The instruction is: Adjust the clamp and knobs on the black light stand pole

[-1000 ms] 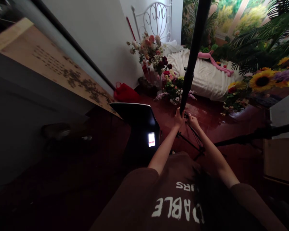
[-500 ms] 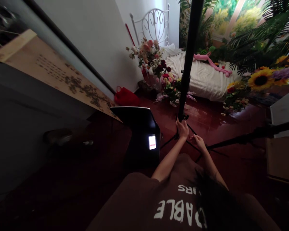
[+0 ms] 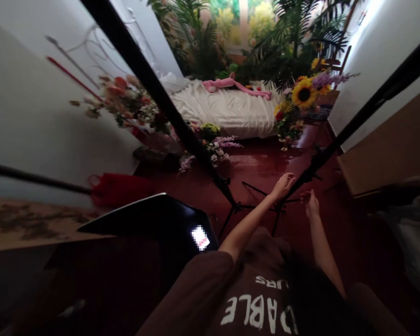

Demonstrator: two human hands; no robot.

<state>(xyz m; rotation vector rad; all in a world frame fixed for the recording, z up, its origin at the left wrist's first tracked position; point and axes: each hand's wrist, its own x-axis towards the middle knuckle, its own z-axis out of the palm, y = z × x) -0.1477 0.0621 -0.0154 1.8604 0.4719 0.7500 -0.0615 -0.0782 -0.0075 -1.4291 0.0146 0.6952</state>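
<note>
Two black stands rise from the red floor. My left hand (image 3: 284,185) is beside the lower part of the right stand (image 3: 339,140), its fingers loosely apart, with no object visible in it. On the other side of that stand is my right hand (image 3: 311,203), raised with its fingers apart and holding nothing I can see. The left stand (image 3: 182,130) leans across the view, its base left of my hands, and neither hand touches it.
A black panel (image 3: 140,219) with a bright patch stands at lower left beside a red bag (image 3: 121,187). Ahead are a white-draped bed (image 3: 227,112), a pink plush toy (image 3: 227,83), sunflowers (image 3: 304,92) and other flowers. A brown board (image 3: 388,140) stands at right.
The view has turned to the right. My left hand has left the left stand, and both hands are now around the sides of the right stand.
</note>
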